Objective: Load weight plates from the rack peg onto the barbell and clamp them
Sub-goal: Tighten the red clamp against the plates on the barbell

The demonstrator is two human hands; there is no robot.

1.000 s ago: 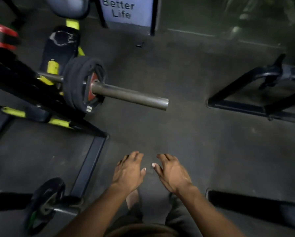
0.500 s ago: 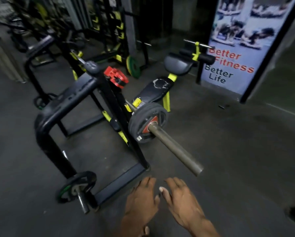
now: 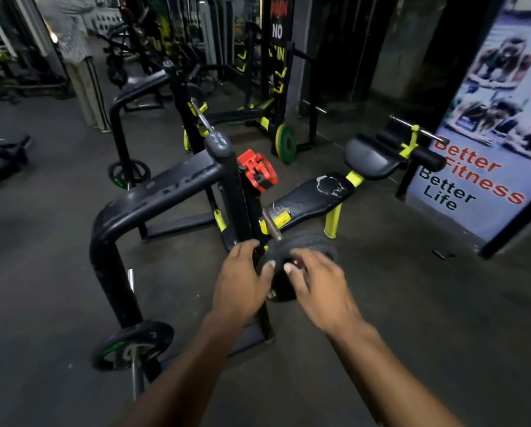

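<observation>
- Right now both your hands are empty: your left hand (image 3: 239, 280) hangs with its fingers loosely curled beside the rack upright (image 3: 234, 192), and your right hand (image 3: 318, 283) is spread flat in front of the barbell sleeve, hiding most of it.
- Behind your fingers the loaded plates (image 3: 301, 245) already sit on the barbell (image 3: 272, 227), pushed up toward the rack. Whether your fingertips touch them cannot be told from this angle.
- Judging by that, the step in hand is the clamp. The red collar (image 3: 258, 171) is parked up on the rack, above and a little left of the plates, well clear of both hands.
- Reach up with one hand for the collar and open its lever fully before you bring it down.
- Steady the plates' rim with your other hand so they stay flush against the inner shoulder.
- Slide the collar straight along the sleeve until it presses the outer plate, then snap the lever closed; any gap lets the plates rattle.
- If more weight is wanted first, a spare plate (image 3: 133, 345) rests on the low rack peg (image 3: 136, 377) by your left forearm.
</observation>
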